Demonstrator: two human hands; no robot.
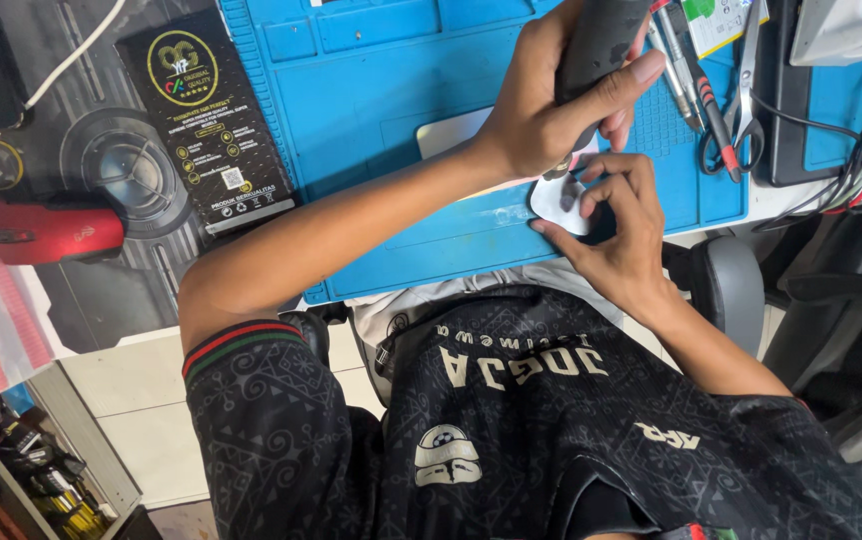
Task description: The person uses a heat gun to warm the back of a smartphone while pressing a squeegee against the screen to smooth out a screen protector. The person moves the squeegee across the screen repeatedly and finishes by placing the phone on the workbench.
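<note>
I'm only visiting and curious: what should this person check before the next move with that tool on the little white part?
1. Left hand has a full grip on the dark grey tool: ok.
2. Tool tip sits on the small white piece: cannot tell, the left hand hides the tip.
3. Right hand steadies the small white piece at its edge: ok.
4. Small white piece lies on the blue mat, not hanging over its near edge: ok.
5. Scissors lie off to the side, apart from both hands: ok.
</note>
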